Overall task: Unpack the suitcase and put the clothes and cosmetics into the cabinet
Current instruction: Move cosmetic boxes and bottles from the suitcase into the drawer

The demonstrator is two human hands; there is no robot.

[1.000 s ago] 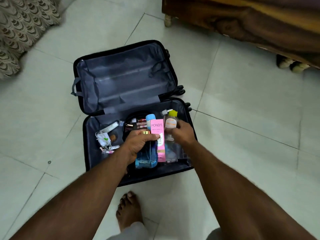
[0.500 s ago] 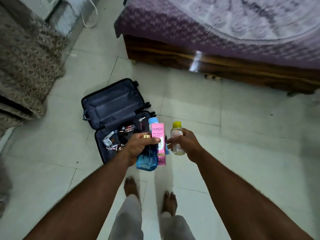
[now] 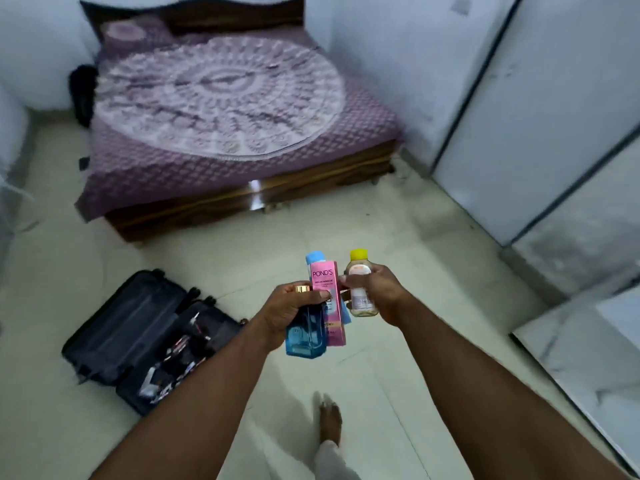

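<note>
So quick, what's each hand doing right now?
Left hand: holding a blue bottle, a pink box and a blue-capped tube together.
Right hand: holding a yellow-capped bottle.

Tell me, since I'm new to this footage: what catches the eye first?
The two hands at centre: the left hand grips a blue bottle and a pink box, the right hand a yellow-capped bottle. Beyond them stands a purple bed; the open suitcase lies on the floor, lower left.
</note>
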